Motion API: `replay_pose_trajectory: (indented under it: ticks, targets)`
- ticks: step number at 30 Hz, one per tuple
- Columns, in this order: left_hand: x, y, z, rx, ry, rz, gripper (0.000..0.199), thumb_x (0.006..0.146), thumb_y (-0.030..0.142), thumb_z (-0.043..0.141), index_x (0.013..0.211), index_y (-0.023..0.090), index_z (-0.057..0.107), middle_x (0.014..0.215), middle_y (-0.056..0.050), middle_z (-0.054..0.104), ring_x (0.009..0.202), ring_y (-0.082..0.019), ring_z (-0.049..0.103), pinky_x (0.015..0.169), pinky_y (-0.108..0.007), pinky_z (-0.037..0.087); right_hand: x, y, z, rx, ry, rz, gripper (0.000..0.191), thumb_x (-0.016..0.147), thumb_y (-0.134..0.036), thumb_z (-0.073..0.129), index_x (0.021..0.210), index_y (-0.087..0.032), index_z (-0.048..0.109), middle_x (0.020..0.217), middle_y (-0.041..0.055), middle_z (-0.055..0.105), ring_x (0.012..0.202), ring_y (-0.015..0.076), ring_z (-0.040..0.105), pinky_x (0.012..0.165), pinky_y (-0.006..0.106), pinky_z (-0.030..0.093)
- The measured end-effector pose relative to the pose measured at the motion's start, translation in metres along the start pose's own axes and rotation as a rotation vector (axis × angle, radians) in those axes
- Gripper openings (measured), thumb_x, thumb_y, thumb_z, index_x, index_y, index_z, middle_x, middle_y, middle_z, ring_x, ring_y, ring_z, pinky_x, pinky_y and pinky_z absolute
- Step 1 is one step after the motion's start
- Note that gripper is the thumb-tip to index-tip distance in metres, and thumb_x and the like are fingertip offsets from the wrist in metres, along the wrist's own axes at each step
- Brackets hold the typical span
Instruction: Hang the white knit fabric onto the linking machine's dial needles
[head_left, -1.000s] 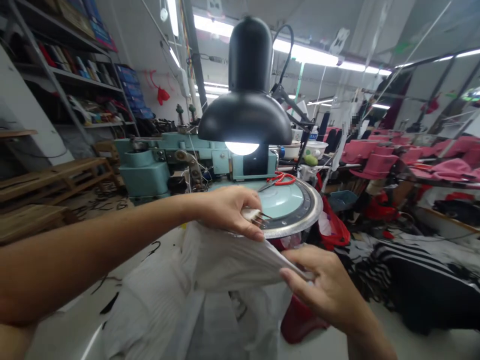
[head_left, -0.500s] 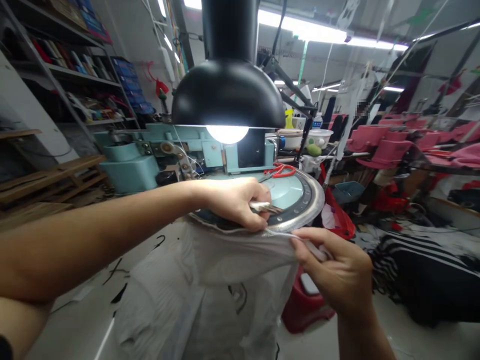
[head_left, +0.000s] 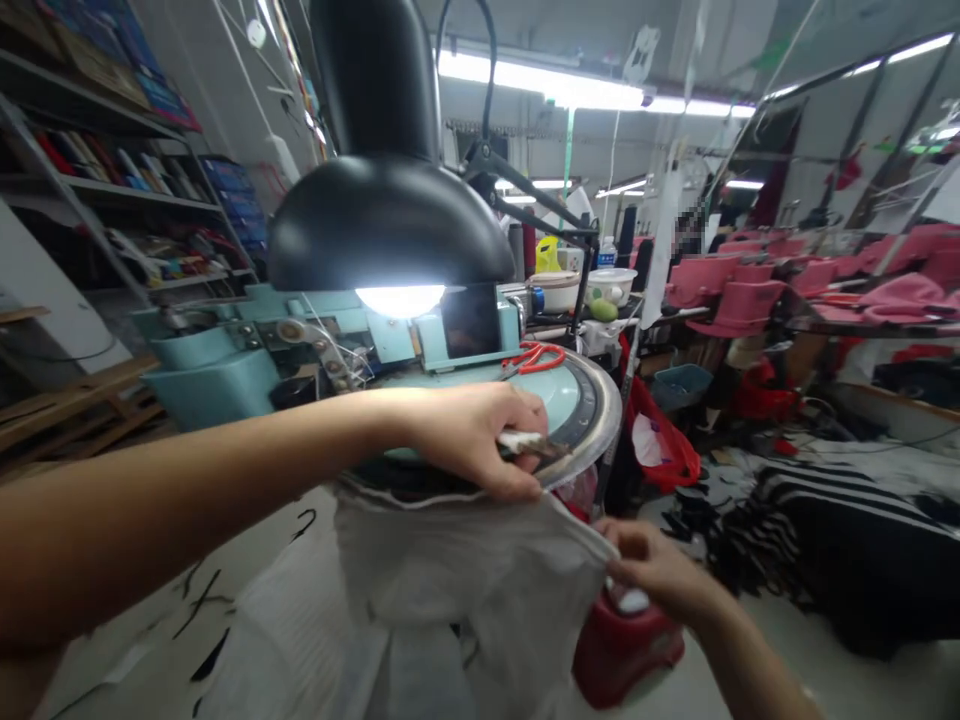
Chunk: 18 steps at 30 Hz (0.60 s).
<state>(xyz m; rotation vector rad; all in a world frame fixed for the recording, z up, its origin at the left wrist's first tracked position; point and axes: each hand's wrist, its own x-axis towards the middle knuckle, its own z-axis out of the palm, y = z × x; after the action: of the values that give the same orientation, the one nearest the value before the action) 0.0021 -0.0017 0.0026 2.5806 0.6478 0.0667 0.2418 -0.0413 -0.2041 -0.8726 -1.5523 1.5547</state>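
White fabric [head_left: 465, 570] hangs from the front rim of a round machine dial [head_left: 609, 400]. My left hand [head_left: 487, 435] is closed around a small tool with a white handle [head_left: 521, 440], its dark metal end pointing right over the rim. The thumb of that hand rests at the fabric's top edge. Lower right, my right hand [head_left: 652, 565] pinches the fabric's edge, which is stretched in a slanting line between both hands. Red-handled scissors [head_left: 540, 357] lie on the dial behind my left hand.
A black lamp [head_left: 394, 225] shines low over the dial. Pale green machine parts [head_left: 214, 385] stand at left. On the floor at right are a red stool [head_left: 626, 650], a red bag [head_left: 679, 460] and striped dark cloth [head_left: 847, 540]. Shelves [head_left: 142, 195] stand back left.
My right hand has moved down and away from the rim, drawing the fabric's edge with it. My left hand still holds the tool. The view has shifted, with the lamp now further left.
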Motion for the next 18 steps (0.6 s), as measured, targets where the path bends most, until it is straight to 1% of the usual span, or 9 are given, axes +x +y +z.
replay_pose_trajectory:
  ticks: [2, 4, 6, 7, 9, 12, 14, 16, 18]
  targets:
    - [0.000, -0.004, -0.001, -0.030, -0.038, 0.048, 0.023, 0.077, 0.030, 0.074, 0.064, 0.016, 0.060, 0.084, -0.002, 0.057, 0.076, -0.013, 0.057, 0.073, -0.022, 0.045, -0.009, 0.024, -0.007, 0.085, -0.065, 0.002, 0.066, 0.058, -0.080, 0.071, 0.063, -0.020, 0.042, 0.058, -0.0046, 0.045, 0.049, 0.0086, 0.044, 0.044, 0.020, 0.038]
    - [-0.001, -0.007, -0.002, -0.040, -0.045, 0.076, 0.025, 0.077, 0.032, 0.075, 0.064, 0.017, 0.061, 0.087, -0.003, 0.058, 0.080, -0.014, 0.057, 0.077, -0.022, 0.046, -0.019, 0.029, -0.017, 0.059, -0.109, -0.070, 0.062, 0.063, -0.074, 0.073, 0.062, -0.019, 0.044, 0.055, -0.0061, 0.040, 0.048, 0.0069, 0.038, 0.045, 0.018, 0.033]
    - [-0.001, -0.009, -0.002, -0.042, -0.030, 0.085, 0.024, 0.077, 0.034, 0.076, 0.067, 0.017, 0.061, 0.090, -0.003, 0.058, 0.085, -0.015, 0.058, 0.082, -0.023, 0.046, -0.026, 0.012, -0.028, -0.152, -0.100, -0.210, 0.045, 0.081, -0.057, 0.069, 0.066, -0.016, 0.059, 0.062, 0.0000, 0.053, 0.057, 0.0112, 0.049, 0.052, 0.021, 0.040]
    - [-0.001, -0.009, -0.002, -0.041, -0.024, 0.083, 0.025, 0.076, 0.036, 0.077, 0.068, 0.018, 0.062, 0.092, -0.004, 0.059, 0.087, -0.016, 0.058, 0.083, -0.024, 0.046, -0.028, -0.002, -0.032, -0.241, -0.086, -0.316, 0.036, 0.089, -0.050, 0.062, 0.075, -0.017, 0.068, 0.072, 0.0047, 0.063, 0.067, 0.0154, 0.058, 0.060, 0.024, 0.046]
    - [-0.002, -0.007, 0.000, -0.033, -0.011, 0.059, 0.028, 0.074, 0.039, 0.079, 0.070, 0.018, 0.061, 0.093, -0.003, 0.060, 0.086, -0.017, 0.057, 0.082, -0.025, 0.046, -0.026, -0.031, -0.034, -0.299, -0.086, -0.511, 0.035, 0.099, -0.041, 0.047, 0.094, -0.021, 0.075, 0.088, 0.0090, 0.072, 0.082, 0.0209, 0.066, 0.073, 0.030, 0.051]
    - [-0.001, -0.005, 0.003, -0.002, 0.021, 0.019, 0.036, 0.070, 0.046, 0.083, 0.069, 0.018, 0.059, 0.090, -0.002, 0.060, 0.082, -0.016, 0.056, 0.076, -0.025, 0.045, -0.017, -0.065, -0.018, -0.417, -0.075, -0.540, 0.032, 0.097, -0.041, 0.050, 0.094, -0.022, 0.075, 0.076, 0.0059, 0.070, 0.070, 0.0185, 0.065, 0.064, 0.028, 0.049]
    - [0.000, -0.004, 0.004, 0.011, 0.045, 0.001, 0.043, 0.066, 0.052, 0.084, 0.067, 0.018, 0.058, 0.088, -0.002, 0.060, 0.078, -0.016, 0.055, 0.073, -0.024, 0.044, -0.011, -0.074, -0.005, -0.524, -0.028, -0.562, 0.022, 0.091, -0.038, 0.063, 0.088, -0.021, 0.076, 0.064, 0.0018, 0.065, 0.058, 0.0143, 0.059, 0.055, 0.025, 0.044]
    - [0.000, -0.004, 0.005, 0.004, 0.061, -0.012, 0.047, 0.063, 0.056, 0.084, 0.067, 0.018, 0.057, 0.086, -0.002, 0.059, 0.076, -0.016, 0.054, 0.070, -0.024, 0.044, -0.006, -0.074, 0.004, -0.518, 0.072, -0.706, 0.008, 0.085, -0.028, 0.072, 0.089, -0.023, 0.077, 0.061, -0.0011, 0.065, 0.054, 0.0121, 0.059, 0.052, 0.023, 0.043]
    - [0.000, -0.004, 0.005, -0.015, 0.053, -0.014, 0.040, 0.071, 0.051, 0.081, 0.067, 0.018, 0.058, 0.086, -0.003, 0.059, 0.078, -0.016, 0.055, 0.072, -0.024, 0.044, -0.002, -0.071, 0.006, -0.452, 0.247, -0.802, 0.016, 0.083, -0.016, 0.074, 0.094, -0.027, 0.077, 0.067, -0.0025, 0.071, 0.057, 0.0115, 0.064, 0.054, 0.020, 0.047]
